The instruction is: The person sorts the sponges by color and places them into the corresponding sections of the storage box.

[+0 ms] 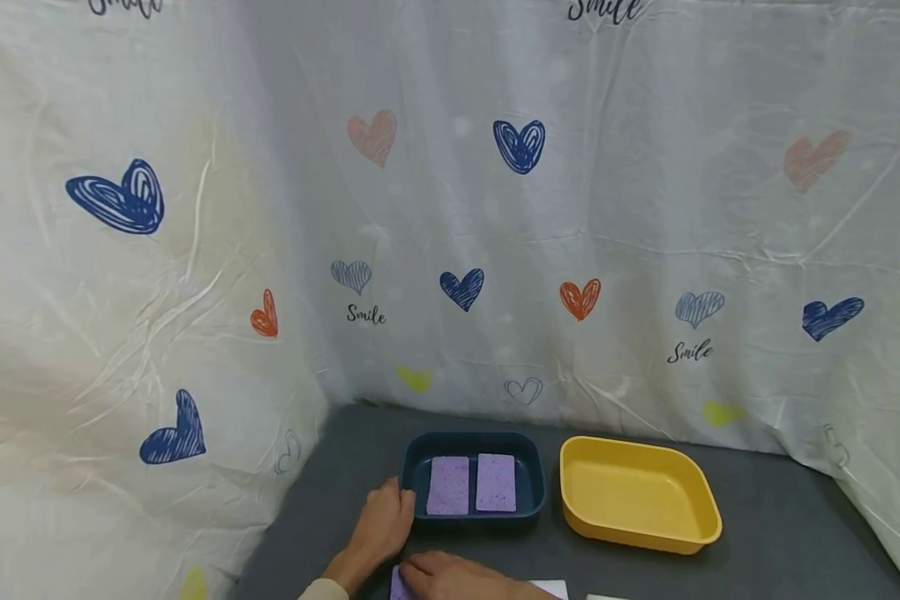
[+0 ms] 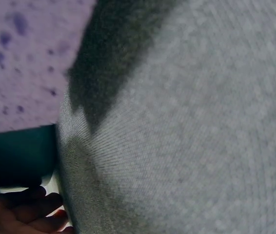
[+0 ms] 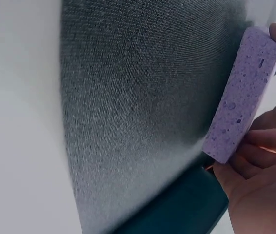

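Observation:
A dark blue tray point(image 1: 472, 518) stands at the table's middle with two purple sponges, a left one point(image 1: 448, 486) and a right one point(image 1: 497, 483), lying flat side by side in it. My left hand point(image 1: 387, 521) holds the tray's left side near the front corner; its fingers point(image 2: 35, 212) show beside the tray wall point(image 2: 21, 156) in the left wrist view. In front of the tray, my right hand point(image 1: 461, 577) grips another purple sponge point(image 3: 245, 95) between thumb and fingers. The head view shows only that sponge's left part.
Right of the dark blue tray stands a yellow tray point(image 1: 641, 492) with nothing in it. A white flat object point(image 1: 551, 588) lies partly behind my right forearm, and another white edge point(image 1: 606, 597) shows at the bottom. A heart-printed curtain point(image 1: 540, 208) hangs behind the grey table point(image 1: 780, 533).

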Demonstrator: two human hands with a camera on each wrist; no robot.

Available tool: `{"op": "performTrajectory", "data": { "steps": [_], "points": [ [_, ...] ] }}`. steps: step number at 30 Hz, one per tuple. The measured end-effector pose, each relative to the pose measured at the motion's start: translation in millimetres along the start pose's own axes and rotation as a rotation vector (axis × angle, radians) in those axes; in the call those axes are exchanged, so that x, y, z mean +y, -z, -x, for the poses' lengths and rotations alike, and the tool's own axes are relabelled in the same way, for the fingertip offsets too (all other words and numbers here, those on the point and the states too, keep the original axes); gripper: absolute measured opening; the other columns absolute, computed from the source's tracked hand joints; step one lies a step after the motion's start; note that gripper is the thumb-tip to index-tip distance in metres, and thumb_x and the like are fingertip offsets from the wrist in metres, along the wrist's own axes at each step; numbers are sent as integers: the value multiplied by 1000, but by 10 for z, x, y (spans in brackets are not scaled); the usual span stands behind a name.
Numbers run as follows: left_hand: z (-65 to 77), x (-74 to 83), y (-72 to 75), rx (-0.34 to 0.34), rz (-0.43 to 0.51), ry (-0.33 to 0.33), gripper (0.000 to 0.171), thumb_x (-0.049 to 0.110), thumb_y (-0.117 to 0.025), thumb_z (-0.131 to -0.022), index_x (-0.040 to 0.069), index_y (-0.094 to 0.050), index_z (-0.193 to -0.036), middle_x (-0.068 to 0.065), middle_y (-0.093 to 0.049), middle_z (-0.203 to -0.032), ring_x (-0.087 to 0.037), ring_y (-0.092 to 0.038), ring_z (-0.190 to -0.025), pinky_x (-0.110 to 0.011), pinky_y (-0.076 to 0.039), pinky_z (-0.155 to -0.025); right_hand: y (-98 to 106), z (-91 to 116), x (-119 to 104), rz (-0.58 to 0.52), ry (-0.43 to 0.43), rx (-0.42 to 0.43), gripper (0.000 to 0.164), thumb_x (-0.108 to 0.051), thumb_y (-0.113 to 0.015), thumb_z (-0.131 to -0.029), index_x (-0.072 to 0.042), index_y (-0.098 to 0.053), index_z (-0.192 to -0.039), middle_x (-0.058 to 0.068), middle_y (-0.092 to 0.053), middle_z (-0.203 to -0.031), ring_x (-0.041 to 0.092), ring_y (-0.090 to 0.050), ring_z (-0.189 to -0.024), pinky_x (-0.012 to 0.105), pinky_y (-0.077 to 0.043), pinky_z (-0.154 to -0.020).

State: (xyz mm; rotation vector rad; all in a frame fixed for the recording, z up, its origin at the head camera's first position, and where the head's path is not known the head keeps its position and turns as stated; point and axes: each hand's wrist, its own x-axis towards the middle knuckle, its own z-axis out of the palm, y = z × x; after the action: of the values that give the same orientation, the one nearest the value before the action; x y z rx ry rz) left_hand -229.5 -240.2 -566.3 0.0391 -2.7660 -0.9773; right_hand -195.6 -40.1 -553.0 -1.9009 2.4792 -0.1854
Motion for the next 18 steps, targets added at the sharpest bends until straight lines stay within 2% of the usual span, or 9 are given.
{"op": "performTrajectory", "data": {
  "steps": [8, 14, 18],
  "points": [
    [10, 6, 4, 8, -10, -2, 18, 15, -56, -105, 1, -64, -97, -18, -73, -97, -38, -75, -93, -55, -59, -76, 172, 86, 29, -185, -66, -125, 64, -48, -59, -112, -12, -49, -164, -1, -57, -162, 6, -56, -144, 23, -49, -117],
    [8, -2, 6, -1, 1, 0, 17, 15, -55, -106, 4, -63, -96, -12, -71, -93, -32, -74, -90, -51, -57, -73, 342, 160, 47, -234, -83, -158, 70, -52, -61, -110, -16, -45, -167, -4, -50, -169, 6, -53, -148, 23, -47, -119],
    [14, 0, 9, -5, 2, 2, 17, 15, -55, -106, 4, -63, -96, -13, -71, -93, -32, -74, -89, -51, -57, -73, 456, 200, 67, -264, -80, -158, 73, -52, -62, -109, -16, -42, -169, -5, -46, -172, 7, -49, -152, 25, -44, -123]
  ]
}}
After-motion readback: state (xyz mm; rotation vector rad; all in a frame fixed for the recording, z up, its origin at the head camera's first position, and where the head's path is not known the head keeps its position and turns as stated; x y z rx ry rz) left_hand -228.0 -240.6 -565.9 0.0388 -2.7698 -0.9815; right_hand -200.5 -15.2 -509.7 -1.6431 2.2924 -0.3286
